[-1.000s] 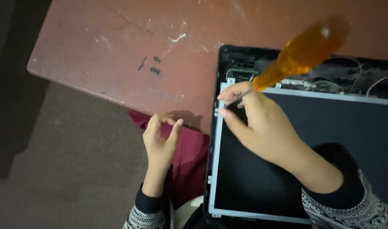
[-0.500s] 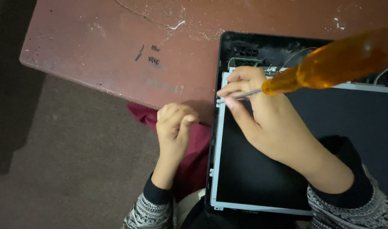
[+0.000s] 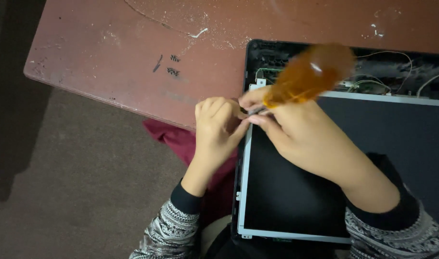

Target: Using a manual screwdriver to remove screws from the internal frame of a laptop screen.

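I see a worn reddish-brown table [image 3: 133, 43] with white scratches and specks. Two small dark screws [image 3: 173, 64] lie on it near a dark mark. A maroon cloth [image 3: 176, 141] hangs below its edge, above grey floor [image 3: 75, 192].

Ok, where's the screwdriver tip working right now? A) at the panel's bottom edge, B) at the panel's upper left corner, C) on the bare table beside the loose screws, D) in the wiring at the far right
B: the right hand holds the orange-handled screwdriver with its shaft running down to the panel's upper left corner, where the left hand also meets it.
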